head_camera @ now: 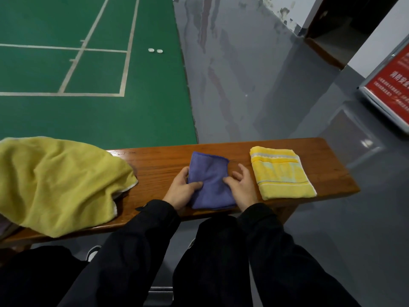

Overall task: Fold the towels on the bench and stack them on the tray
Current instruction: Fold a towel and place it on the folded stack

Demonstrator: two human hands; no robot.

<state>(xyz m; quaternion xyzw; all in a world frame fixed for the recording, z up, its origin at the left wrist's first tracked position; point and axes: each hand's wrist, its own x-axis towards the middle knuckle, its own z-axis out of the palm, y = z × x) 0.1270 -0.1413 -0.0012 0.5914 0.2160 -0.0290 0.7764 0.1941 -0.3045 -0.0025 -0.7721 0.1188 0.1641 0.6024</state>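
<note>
left hand [182, 191] pinches the folded purple towel [210, 182], right hand [240, 187] lies open on it; red sign [396, 80] at 2 o'clock, text too blurry to read

A green sports-court floor [93, 111] with pale painted lines fills the upper left, two small white discs [155, 50] lying near its edge. Beside it runs glossy grey painted flooring [254, 89], showing blurred reflections. At right stand a white wall [380, 38], a dark wooden doorway [345, 21] and a red metal-framed notice board [391, 85].
</note>
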